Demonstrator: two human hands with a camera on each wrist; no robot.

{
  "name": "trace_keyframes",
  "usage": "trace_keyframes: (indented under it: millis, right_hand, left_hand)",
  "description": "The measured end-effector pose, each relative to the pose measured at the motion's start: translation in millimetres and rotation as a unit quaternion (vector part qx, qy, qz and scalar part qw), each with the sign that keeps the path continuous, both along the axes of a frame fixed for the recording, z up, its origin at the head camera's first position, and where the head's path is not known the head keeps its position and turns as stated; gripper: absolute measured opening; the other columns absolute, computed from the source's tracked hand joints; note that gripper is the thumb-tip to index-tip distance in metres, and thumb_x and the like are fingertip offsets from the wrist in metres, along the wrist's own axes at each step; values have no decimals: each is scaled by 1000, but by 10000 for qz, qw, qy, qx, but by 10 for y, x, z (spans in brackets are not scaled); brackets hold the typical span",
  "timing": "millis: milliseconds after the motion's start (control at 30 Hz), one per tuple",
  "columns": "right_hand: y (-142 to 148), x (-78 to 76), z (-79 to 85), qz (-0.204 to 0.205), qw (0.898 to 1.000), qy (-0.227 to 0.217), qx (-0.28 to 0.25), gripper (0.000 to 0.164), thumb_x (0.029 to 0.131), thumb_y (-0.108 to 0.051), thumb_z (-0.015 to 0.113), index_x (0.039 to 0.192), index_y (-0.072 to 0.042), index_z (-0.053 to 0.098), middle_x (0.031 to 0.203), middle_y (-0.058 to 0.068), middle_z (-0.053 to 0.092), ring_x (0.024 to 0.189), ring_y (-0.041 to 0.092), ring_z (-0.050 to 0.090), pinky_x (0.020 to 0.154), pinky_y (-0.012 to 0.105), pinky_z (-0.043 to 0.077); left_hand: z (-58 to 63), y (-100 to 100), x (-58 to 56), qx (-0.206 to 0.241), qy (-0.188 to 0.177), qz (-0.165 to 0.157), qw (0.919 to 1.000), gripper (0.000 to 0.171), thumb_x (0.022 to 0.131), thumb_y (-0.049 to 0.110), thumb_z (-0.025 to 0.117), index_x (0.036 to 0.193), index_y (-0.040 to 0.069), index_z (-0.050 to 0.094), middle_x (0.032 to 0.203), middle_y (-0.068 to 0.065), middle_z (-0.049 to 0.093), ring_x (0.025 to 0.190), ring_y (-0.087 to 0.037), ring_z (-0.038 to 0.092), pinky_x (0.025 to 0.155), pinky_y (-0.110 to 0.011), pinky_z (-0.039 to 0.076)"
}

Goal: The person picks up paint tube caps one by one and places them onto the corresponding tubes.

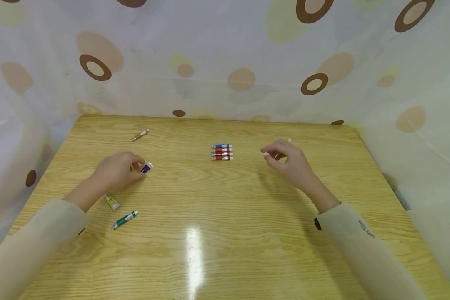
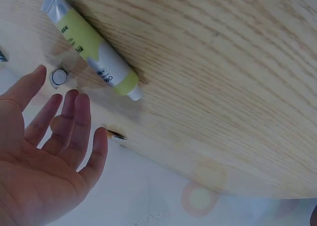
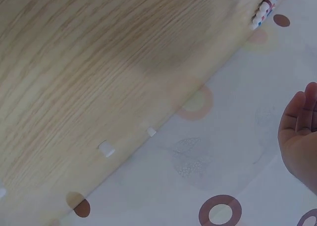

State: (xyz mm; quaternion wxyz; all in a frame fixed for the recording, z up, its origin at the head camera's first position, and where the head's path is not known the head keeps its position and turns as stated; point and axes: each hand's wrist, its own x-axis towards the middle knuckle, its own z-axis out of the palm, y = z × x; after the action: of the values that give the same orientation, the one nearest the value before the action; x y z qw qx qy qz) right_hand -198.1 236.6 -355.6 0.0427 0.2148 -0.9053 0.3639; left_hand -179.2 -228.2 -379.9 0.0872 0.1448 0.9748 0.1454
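In the head view my left hand (image 1: 118, 170) is at the purple paint tube (image 1: 147, 167), its thumb and fingers on either side. The left wrist view shows the fingers of this hand (image 2: 59, 151) spread, with a gap to the tube's white end (image 2: 59, 77). A yellow paint tube (image 2: 94, 50) lies close by. My right hand (image 1: 286, 157) is raised over the table's right half, pinching a small white piece (image 1: 266, 154) between thumb and index finger. In the right wrist view the hand (image 3: 302, 132) is cut off and the piece is hidden.
Blue and red tubes (image 1: 222, 152) lie stacked in a row at the table's centre. A green tube (image 1: 125, 220) is at the near left, an orange-brown tube (image 1: 140, 134) at the far left. Small white pieces (image 3: 106, 148) lie near the far edge. Patterned cloth (image 1: 225, 62) rises behind the table.
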Motion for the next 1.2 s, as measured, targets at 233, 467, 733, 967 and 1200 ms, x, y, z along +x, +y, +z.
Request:
trace_keyframes:
  millis: [233, 467, 733, 967, 1200]
  right_hand:
    - [33, 32, -38, -42, 10000, 19, 27, 19, 103, -17, 64, 116, -11, 75, 106, 5, 70, 92, 15, 62, 82, 22, 53]
    - [58, 54, -59, -64, 9999, 76, 13, 18, 102, -15, 65, 115, -9, 75, 107, 6, 70, 92, 14, 62, 80, 20, 54]
    - [74, 80, -72, -71, 9999, 67, -42, 18, 102, -15, 65, 115, -10, 76, 107, 6, 70, 92, 13, 62, 81, 23, 55]
    - [75, 108, -84, -95, 9999, 25, -44, 17, 102, -16, 66, 115, -11, 76, 106, 5, 70, 92, 14, 63, 81, 22, 54]
    - [50, 156, -91, -67, 9999, -103, -52, 18, 102, -15, 66, 116, -10, 75, 109, 6, 71, 94, 16, 65, 83, 26, 57]
  left_hand:
    - [-51, 14, 19, -9, 82, 43, 10000, 26, 93, 17, 75, 114, 0, 76, 95, -10, 75, 80, -19, 65, 70, -40, 56]
    - [-38, 44, 21, 269, 57, 123, 9995, 25, 95, 16, 72, 112, -1, 77, 102, -15, 76, 90, -25, 71, 81, -47, 59]
    - [31, 156, 24, 775, 289, -12, 9966, 21, 94, 12, 72, 109, -1, 77, 102, -16, 75, 90, -26, 71, 78, -43, 59]
    - [92, 292, 24, 1040, 245, -96, 9942, 17, 93, 10, 73, 106, 0, 77, 101, -15, 73, 88, -24, 70, 72, -33, 55]
    - [110, 437, 31, 1256, 175, -119, 9919, 15, 94, 12, 73, 105, 4, 78, 102, -13, 75, 91, -23, 69, 77, -38, 54]
